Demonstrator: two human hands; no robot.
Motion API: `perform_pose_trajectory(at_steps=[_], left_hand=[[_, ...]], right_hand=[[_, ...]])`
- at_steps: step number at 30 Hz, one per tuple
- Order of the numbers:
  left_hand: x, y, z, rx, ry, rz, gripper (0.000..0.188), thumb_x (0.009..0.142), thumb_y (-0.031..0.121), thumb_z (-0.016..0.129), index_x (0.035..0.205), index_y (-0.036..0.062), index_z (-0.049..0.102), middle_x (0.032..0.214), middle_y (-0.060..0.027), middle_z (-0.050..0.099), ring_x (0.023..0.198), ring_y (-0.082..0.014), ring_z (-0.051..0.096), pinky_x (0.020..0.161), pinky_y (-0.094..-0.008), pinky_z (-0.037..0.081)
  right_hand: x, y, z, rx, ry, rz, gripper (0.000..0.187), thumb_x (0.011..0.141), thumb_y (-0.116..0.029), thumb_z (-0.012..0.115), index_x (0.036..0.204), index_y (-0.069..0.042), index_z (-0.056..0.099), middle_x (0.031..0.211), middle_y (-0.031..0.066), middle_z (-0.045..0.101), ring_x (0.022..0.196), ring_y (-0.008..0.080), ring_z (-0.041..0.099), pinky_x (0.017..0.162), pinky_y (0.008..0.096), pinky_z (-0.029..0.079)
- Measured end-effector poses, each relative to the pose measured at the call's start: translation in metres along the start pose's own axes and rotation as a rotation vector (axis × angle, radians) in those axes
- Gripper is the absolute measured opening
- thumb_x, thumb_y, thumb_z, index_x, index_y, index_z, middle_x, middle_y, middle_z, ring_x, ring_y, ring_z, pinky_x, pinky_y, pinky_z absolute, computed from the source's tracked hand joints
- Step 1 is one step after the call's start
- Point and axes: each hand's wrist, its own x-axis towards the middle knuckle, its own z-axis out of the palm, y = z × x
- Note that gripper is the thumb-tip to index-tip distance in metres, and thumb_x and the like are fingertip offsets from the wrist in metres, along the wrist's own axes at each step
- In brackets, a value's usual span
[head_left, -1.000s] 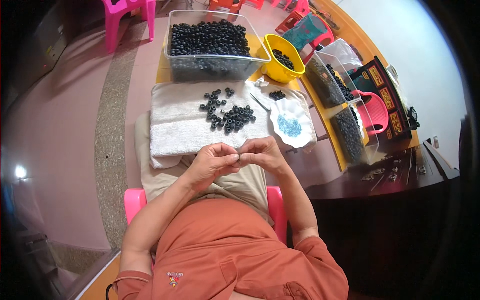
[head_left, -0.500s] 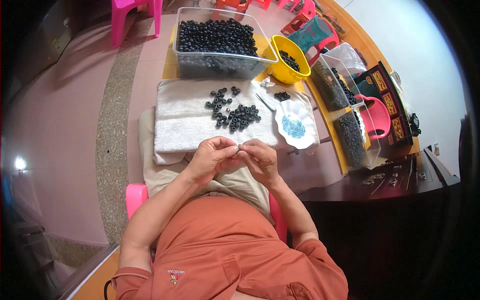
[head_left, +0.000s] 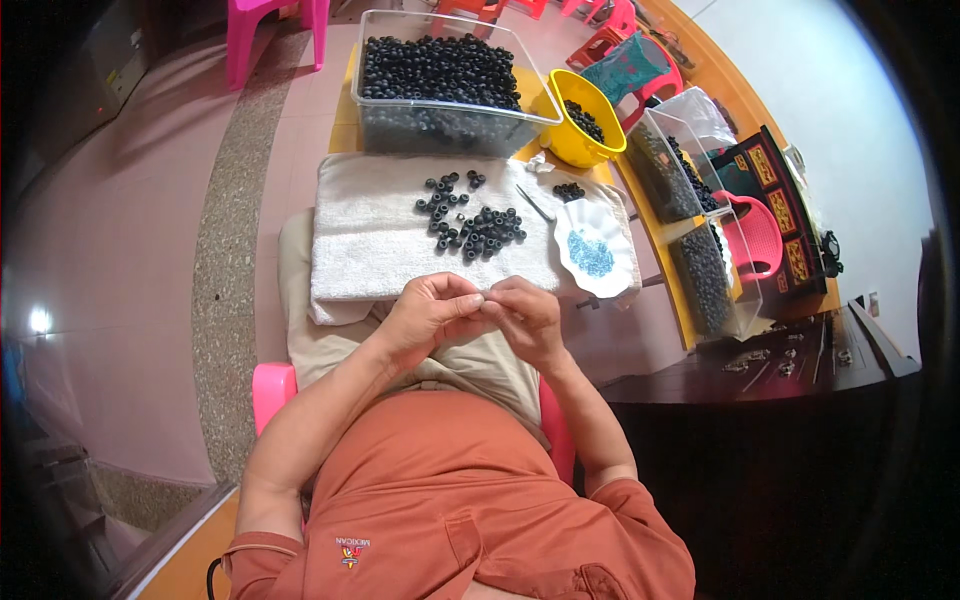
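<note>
My left hand (head_left: 432,316) and my right hand (head_left: 526,318) meet in front of my lap at the near edge of a white towel (head_left: 365,250). Thumb and fingers of each are pinched together, the tips touching. Whatever they hold is too small and covered to make out. Beyond them a loose cluster of black beads with holes (head_left: 490,232) lies on the towel. To its right is a white scalloped dish (head_left: 610,282) with tiny blue pieces (head_left: 590,255). A thin pointed tool, like tweezers (head_left: 535,203), lies against the dish's far left side.
Behind the towel stands a clear bin (head_left: 440,135) heaped with black beads, beside a yellow bucket (head_left: 582,150) holding more. A small bead group (head_left: 568,191) sits near the dish. Clear boxes (head_left: 700,275) with beads stand at the right, near a dark tabletop (head_left: 700,385).
Both hands stay pinched together, with my right fingers turned slightly over the tips. The small dark thing glimpsed between the fingertips before is now hidden. The view has shifted a little.
</note>
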Motion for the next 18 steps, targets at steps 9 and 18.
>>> perform_pose_trajectory(at_steps=[9,18], left_hand=[[0.003,-0.004,-0.010,-0.076,0.100,0.048,0.008,0.091,0.005,0.064,0.097,0.0013,0.061,0.089,-0.0065,0.066,0.079,-0.0128,0.066,0.071,-0.0253,0.060],[0.005,-0.002,-0.011,-0.082,0.152,0.063,0.010,0.088,0.005,0.068,0.094,0.0016,0.061,0.088,-0.0058,0.065,0.078,-0.0124,0.065,0.071,-0.0257,0.060]], right_hand=[[0.018,-0.003,-0.004,-0.186,0.013,-0.027,0.011,0.085,-0.001,0.066,0.096,0.000,0.067,0.091,0.0143,0.066,0.074,0.0226,0.067,0.061,0.0291,0.053],[0.101,0.031,-0.012,-0.672,-0.118,-0.101,0.009,0.082,-0.010,0.064,0.088,-0.005,0.069,0.089,0.0104,0.069,0.084,0.0327,0.062,0.079,0.0390,0.050]])
